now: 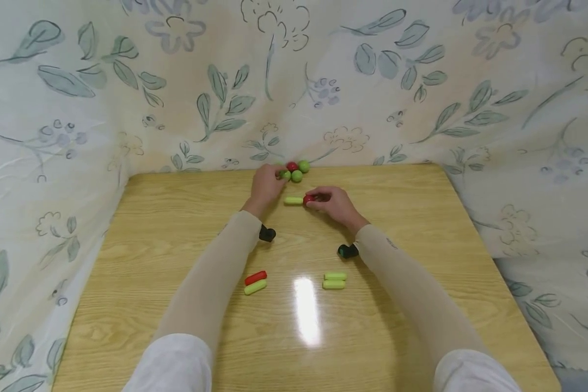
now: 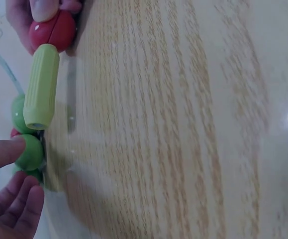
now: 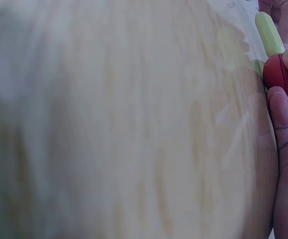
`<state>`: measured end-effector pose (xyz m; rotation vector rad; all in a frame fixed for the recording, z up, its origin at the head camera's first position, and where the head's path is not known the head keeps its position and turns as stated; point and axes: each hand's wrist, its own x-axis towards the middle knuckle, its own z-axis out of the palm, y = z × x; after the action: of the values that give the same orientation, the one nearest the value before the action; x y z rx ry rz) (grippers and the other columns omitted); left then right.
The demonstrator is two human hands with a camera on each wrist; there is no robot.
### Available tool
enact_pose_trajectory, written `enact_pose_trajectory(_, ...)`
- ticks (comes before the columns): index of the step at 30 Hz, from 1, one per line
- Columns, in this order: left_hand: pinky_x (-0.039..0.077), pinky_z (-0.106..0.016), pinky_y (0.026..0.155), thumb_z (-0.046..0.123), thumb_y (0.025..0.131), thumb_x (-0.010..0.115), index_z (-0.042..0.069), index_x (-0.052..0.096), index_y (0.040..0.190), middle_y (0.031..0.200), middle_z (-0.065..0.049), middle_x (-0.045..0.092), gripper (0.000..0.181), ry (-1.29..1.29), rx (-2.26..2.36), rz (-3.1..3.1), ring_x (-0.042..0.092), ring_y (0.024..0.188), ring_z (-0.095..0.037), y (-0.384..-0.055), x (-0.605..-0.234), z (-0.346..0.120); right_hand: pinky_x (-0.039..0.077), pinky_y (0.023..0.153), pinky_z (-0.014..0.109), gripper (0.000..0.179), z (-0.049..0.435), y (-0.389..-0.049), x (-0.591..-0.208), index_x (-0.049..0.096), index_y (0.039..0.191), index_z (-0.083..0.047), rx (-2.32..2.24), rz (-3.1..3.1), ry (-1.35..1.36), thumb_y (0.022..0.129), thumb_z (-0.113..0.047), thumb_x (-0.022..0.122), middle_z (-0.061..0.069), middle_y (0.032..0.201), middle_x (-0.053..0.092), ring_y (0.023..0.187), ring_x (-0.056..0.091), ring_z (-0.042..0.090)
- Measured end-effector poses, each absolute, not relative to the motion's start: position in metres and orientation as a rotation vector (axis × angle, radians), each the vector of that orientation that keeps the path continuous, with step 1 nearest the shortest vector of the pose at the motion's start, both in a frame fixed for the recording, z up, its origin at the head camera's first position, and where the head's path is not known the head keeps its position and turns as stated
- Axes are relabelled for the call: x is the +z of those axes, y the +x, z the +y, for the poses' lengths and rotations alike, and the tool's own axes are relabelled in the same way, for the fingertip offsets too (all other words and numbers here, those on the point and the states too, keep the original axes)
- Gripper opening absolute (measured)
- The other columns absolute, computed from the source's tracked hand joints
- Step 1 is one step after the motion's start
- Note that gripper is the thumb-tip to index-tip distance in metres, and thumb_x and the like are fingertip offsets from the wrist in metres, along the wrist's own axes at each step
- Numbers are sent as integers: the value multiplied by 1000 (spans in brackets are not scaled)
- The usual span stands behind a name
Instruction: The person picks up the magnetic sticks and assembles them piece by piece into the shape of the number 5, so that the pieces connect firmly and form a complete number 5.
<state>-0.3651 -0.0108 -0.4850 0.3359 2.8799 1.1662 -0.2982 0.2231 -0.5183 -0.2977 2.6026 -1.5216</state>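
At the table's far edge my left hand (image 1: 268, 185) has its thumb and fingers around a green ball (image 2: 32, 152). That ball sits in a cluster with a red ball (image 1: 292, 166) and other green balls (image 1: 304, 166). My right hand (image 1: 337, 206), nearer and to the right, pinches a red ball (image 3: 275, 71) between thumb and fingers. A pale yellow-green ribbed stick (image 2: 42, 87) is joined to this red ball and points left toward my left hand. The far end of the stick shows a small hole in the left wrist view.
Closer to me on the wooden table (image 1: 176, 305), a red stick (image 1: 255, 277) lies beside a yellow-green stick (image 1: 256, 287). Two more yellow-green sticks (image 1: 335, 281) lie side by side to the right. A floral cloth (image 1: 294, 65) hangs behind the far edge.
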Motion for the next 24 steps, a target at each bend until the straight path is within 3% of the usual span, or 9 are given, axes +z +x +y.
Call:
enact_pose_trajectory(13, 53, -42, 96, 13, 102, 79, 9, 78, 130, 114, -7, 73, 28, 391, 1162, 2884, 65, 106, -25, -360, -492, -19, 57, 88, 35, 32, 226, -299, -520, 81, 127, -13, -1509, 2610, -330, 98, -25, 86, 5, 115, 76, 101, 71, 21)
enact_pose_trajectory(24, 54, -43, 101, 14, 97, 79, 9, 74, 137, 121, -8, 70, 40, 377, 1396, 2702, 66, 111, -24, -354, -484, -38, 57, 91, 36, 33, 227, -299, -520, 81, 128, -13, -1529, 2582, -334, 98, -26, 86, 6, 119, 76, 104, 70, 23)
